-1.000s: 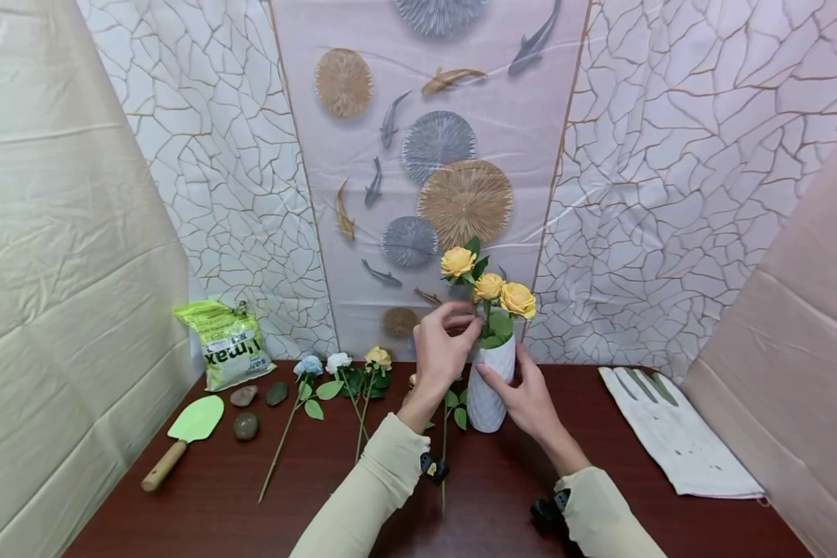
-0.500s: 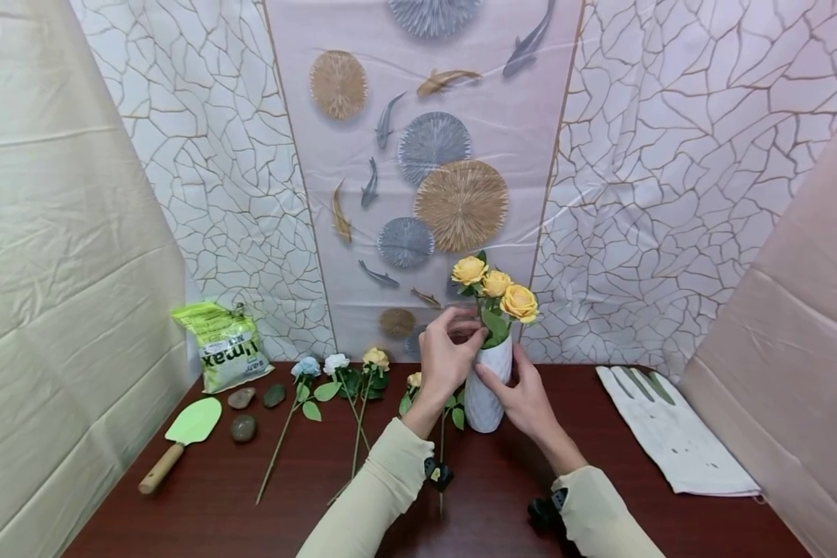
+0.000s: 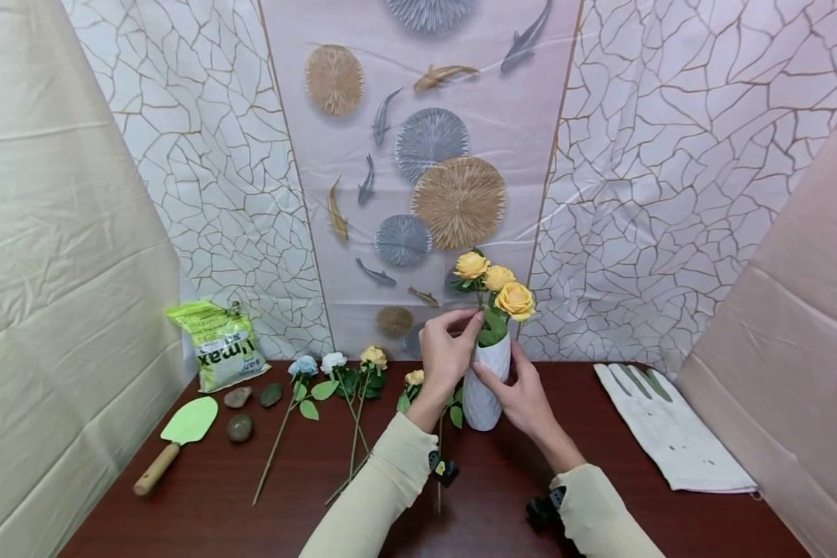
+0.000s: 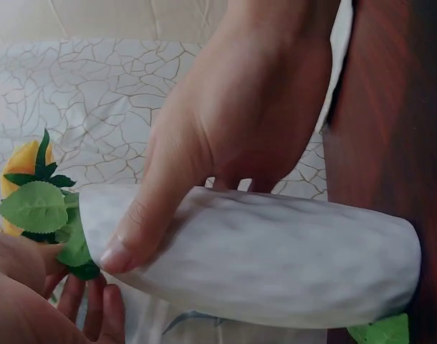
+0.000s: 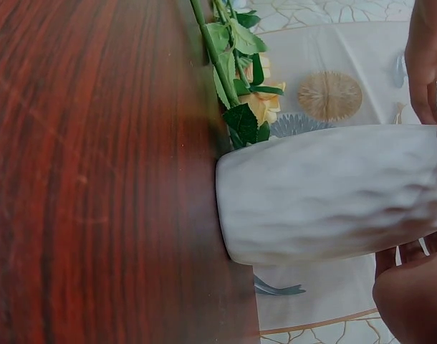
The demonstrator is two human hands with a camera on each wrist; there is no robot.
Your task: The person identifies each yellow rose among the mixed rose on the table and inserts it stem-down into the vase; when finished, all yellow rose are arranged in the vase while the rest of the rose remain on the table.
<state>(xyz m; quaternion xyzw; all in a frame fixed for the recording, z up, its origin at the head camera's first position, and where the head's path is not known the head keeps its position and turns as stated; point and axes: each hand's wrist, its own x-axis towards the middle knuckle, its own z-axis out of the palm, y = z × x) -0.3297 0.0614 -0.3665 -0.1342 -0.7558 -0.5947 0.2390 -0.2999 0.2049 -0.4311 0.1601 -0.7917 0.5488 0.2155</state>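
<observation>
Vase (image 3: 482,401) in the right hand (image 3: 526,395)

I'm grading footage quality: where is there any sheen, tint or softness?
Head view: pink tint over the right-hand white crackle-patterned cloth; left wrist: the white dimpled vase looks soft; right wrist: pale, hazy sheen on the red-brown wood-grain table beside the vase's base.

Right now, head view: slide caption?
Left hand holds a yellow rose at the top of a white vase gripped by the right hand.
</observation>
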